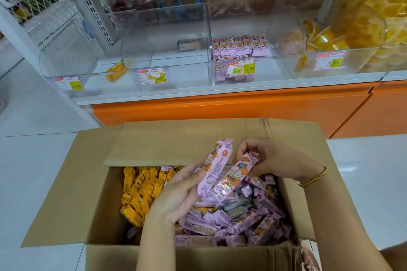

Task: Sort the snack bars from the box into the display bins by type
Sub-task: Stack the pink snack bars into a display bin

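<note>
An open cardboard box [72, 193] on the floor holds yellow snack bars [141, 191] at the left and purple snack bars [231, 224] at the right. My left hand [178, 193] grips a bunch of purple bars [215, 171] above the box. My right hand [268, 158] pinches the top end of one purple bar [237, 174] laid against that bunch. On the shelf stand clear display bins: one with two yellow bars [114, 70], one with a single grey bar [190, 44], one with a row of purple bars [240, 46].
White shelving with an orange base panel [220, 105] stands behind the box. A bin of yellow-wrapped sweets [363, 17] is at the right. More clear bins with mixed snacks [176, 0] sit further back. White tiled floor surrounds the box.
</note>
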`<state>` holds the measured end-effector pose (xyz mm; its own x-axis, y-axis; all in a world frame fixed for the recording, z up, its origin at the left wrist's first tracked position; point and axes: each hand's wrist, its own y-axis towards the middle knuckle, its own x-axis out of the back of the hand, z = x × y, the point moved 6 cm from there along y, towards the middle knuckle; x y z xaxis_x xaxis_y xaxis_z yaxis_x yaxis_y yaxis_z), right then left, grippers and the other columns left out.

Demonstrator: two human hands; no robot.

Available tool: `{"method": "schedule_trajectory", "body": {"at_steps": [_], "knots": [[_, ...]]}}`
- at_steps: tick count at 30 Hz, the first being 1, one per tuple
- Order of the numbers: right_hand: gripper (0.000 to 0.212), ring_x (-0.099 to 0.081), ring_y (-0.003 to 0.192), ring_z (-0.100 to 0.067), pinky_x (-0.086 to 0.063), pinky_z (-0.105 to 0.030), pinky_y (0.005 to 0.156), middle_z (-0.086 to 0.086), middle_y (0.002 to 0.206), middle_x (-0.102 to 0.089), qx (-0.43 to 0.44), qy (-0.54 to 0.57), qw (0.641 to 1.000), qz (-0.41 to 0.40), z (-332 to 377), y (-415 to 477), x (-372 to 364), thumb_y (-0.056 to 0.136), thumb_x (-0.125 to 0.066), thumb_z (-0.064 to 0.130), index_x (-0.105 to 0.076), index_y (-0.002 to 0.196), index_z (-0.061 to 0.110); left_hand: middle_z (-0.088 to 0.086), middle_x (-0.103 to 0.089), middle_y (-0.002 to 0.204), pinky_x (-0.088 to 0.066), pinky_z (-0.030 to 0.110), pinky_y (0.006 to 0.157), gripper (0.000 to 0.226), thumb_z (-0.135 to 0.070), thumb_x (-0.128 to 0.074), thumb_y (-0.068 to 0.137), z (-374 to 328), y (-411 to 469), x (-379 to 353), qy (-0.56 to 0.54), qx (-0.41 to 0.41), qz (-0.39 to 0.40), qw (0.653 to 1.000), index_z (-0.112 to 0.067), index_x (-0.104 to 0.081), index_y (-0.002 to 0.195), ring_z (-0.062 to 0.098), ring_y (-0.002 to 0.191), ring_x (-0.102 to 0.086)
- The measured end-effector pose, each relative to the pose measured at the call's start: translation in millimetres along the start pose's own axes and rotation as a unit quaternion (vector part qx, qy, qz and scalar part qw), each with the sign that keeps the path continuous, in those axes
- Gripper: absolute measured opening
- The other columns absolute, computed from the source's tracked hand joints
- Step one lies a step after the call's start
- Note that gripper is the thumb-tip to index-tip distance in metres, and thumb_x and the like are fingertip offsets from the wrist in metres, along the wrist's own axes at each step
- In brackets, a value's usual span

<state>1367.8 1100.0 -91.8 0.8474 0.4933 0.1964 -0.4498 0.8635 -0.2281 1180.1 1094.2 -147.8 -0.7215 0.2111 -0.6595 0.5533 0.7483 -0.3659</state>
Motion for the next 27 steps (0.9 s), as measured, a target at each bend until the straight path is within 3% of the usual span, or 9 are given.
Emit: {"method": "schedule_trajectory", "body": {"at_steps": [2,4,6,9,13,16,20,24,27], "knots": [[0.043,-0.064,0.096,-0.016,-0.054,-0.033,0.074,0.008,0.097,-0.067,0.022,-0.011,1.000,0.002,5.7,0.8,0.5,0.069,-0.065,-0.022,-0.063,0.087,0.017,0.020,-0.062,0.122,-0.043,0.032,0.104,0.049,-0.013,-0.082,0.070,-2.7,-0.4,-8.1,0.077,-0.001,0.005,0.997,0.003,-0.065,0.113,0.025,0.118,-0.057],[0.045,-0.063,0.103,-0.023,-0.056,-0.038,0.075,0.003,0.101,-0.068,0.024,-0.021,0.999,-0.001,6.5,1.6,2.2,0.068,-0.065,-0.021,-0.062,0.082,0.022,0.016,-0.069,0.110,-0.048,0.025,0.094,0.026,-0.004,-0.072,0.076,-3.2,-0.2,-7.6,0.148,0.011,-0.031,0.988,-0.002,-0.070,0.101,0.020,0.106,-0.063],[0.048,-0.062,0.103,-0.027,-0.056,-0.048,0.075,-0.004,0.104,-0.067,0.023,-0.038,0.999,-0.003,6.3,2.0,2.5,0.069,-0.064,-0.018,-0.060,0.076,0.028,0.019,-0.067,0.112,-0.046,0.034,0.096,0.034,-0.003,-0.074,0.074,-3.1,1.3,-8.0,0.204,0.036,-0.044,0.977,-0.004,-0.067,0.107,0.025,0.103,-0.063],[0.050,-0.062,0.102,-0.022,-0.054,-0.036,0.069,0.001,0.102,-0.067,0.033,-0.040,0.999,-0.007,7.6,2.4,3.4,0.070,-0.061,-0.019,-0.054,0.072,0.030,0.019,-0.065,0.117,-0.033,0.046,0.108,0.048,-0.018,-0.075,0.069,-5.5,3.9,-10.7,0.297,0.069,-0.052,0.951,-0.012,-0.062,0.114,0.033,0.113,-0.059],[0.050,-0.062,0.091,-0.027,-0.053,-0.046,0.069,0.002,0.097,-0.064,0.036,-0.042,0.998,-0.042,13.6,4.6,10.5,0.073,-0.058,-0.019,-0.053,0.078,0.031,0.012,-0.069,0.112,-0.047,0.035,0.097,0.047,-0.013,-0.082,0.068,-5.3,7.7,-23.1,0.310,0.090,-0.029,0.946,-0.016,-0.066,0.113,0.020,0.104,-0.064],[0.042,-0.061,0.091,-0.009,-0.057,-0.032,0.071,0.003,0.102,-0.059,0.043,-0.032,0.991,-0.126,27.3,9.3,18.0,0.079,-0.060,-0.017,-0.054,0.095,0.021,0.007,-0.072,0.107,-0.052,0.025,0.083,0.039,-0.008,-0.074,0.072,-13.9,15.5,-36.7,0.318,0.026,-0.058,0.946,-0.010,-0.066,0.110,0.019,0.101,-0.067],[0.042,-0.060,0.099,-0.008,-0.057,-0.033,0.081,0.004,0.124,-0.054,0.032,0.004,0.942,-0.333,37.8,13.0,40.1,0.089,-0.062,0.004,-0.050,0.124,0.026,-0.003,-0.075,0.090,-0.054,0.020,0.071,0.021,-0.007,-0.074,0.079,-39.8,26.3,-63.8,0.338,-0.106,-0.137,0.925,-0.021,-0.070,0.094,0.013,0.086,-0.071],[0.035,-0.062,0.093,-0.001,-0.057,-0.031,0.080,0.016,0.104,-0.063,0.025,0.018,0.938,-0.345,60.3,18.8,42.8,0.090,-0.062,0.037,-0.054,0.123,0.030,-0.008,-0.068,0.070,-0.051,0.020,0.055,0.020,-0.019,-0.076,0.078,-76.8,42.7,-99.8,0.471,-0.263,-0.228,0.811,-0.032,-0.061,0.079,0.008,0.065,-0.064],[0.061,-0.058,0.094,0.000,-0.054,-0.027,0.080,0.024,0.103,-0.055,0.034,-0.043,0.941,-0.333,84.9,26.0,61.3,0.079,-0.076,0.029,-0.045,0.131,0.025,-0.023,-0.059,0.070,-0.039,0.005,0.051,0.021,-0.008,-0.073,0.077,-93.4,60.1,-132.4,0.482,-0.321,-0.199,0.791,-0.022,-0.063,0.089,-0.016,0.061,-0.056]]}}
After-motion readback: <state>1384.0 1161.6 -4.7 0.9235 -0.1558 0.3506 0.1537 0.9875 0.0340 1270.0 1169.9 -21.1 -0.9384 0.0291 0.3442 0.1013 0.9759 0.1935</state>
